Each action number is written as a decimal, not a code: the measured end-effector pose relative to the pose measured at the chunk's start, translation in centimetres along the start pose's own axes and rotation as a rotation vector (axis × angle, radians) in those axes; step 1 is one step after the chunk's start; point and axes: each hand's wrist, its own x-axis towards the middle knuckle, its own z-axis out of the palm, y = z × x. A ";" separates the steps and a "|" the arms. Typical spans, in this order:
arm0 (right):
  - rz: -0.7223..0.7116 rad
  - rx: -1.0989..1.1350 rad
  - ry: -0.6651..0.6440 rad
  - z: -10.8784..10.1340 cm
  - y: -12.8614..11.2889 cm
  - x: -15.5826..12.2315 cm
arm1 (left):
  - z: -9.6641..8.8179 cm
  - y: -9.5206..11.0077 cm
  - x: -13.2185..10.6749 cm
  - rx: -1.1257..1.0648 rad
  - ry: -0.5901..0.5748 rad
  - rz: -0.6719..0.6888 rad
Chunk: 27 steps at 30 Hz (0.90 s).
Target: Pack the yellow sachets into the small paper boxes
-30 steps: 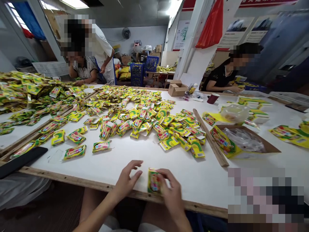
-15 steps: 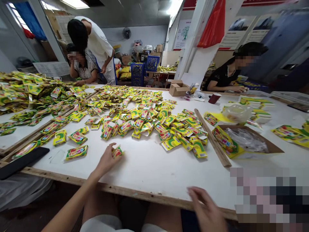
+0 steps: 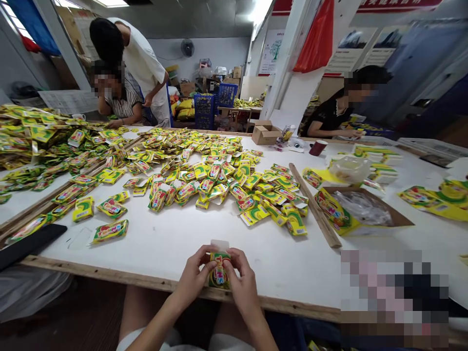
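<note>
Both hands hold a small yellow-green printed box (image 3: 219,274) upright at the table's front edge. Its white end flap (image 3: 220,245) stands up at the top. My left hand (image 3: 196,273) grips the box's left side, thumb on the printed front. On the right side my right hand (image 3: 239,275) holds it the same way, thumb pressed on the front near the top. The fingers behind the box are partly hidden. Beyond the hands spreads a heap of similar small boxes (image 3: 204,183) on the white table (image 3: 164,243). One loose box (image 3: 110,231) lies to the left.
A wooden strip (image 3: 314,207) lies right of the heap, beside an open carton (image 3: 365,209) with clear plastic inside. Another wooden strip (image 3: 44,207) and a black flat object (image 3: 32,243) are at left. A dark red cup (image 3: 318,147) stands farther back. Co-workers (image 3: 334,109) sit and stand around the table.
My left hand has brought the small box from the left to the table's front edge. My right hand has come in from the right and now grips it too.
</note>
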 end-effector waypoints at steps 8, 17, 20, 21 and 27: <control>-0.052 -0.062 -0.092 -1.6 -1.0 1.0 | 0.6 0.3 0.3 -0.067 0.005 -0.006; -0.128 -0.003 -0.033 -1.4 -0.8 1.7 | 1.0 0.0 0.3 0.026 0.041 0.117; -0.075 0.063 0.079 -1.1 0.0 1.2 | 1.3 -0.4 0.1 -0.037 0.072 0.091; -0.080 0.058 0.087 -1.1 0.0 1.1 | 1.3 -0.4 0.1 -0.011 0.062 0.098; -0.207 -0.062 -0.022 -1.2 -0.8 0.9 | 0.9 0.3 0.1 0.107 0.049 0.174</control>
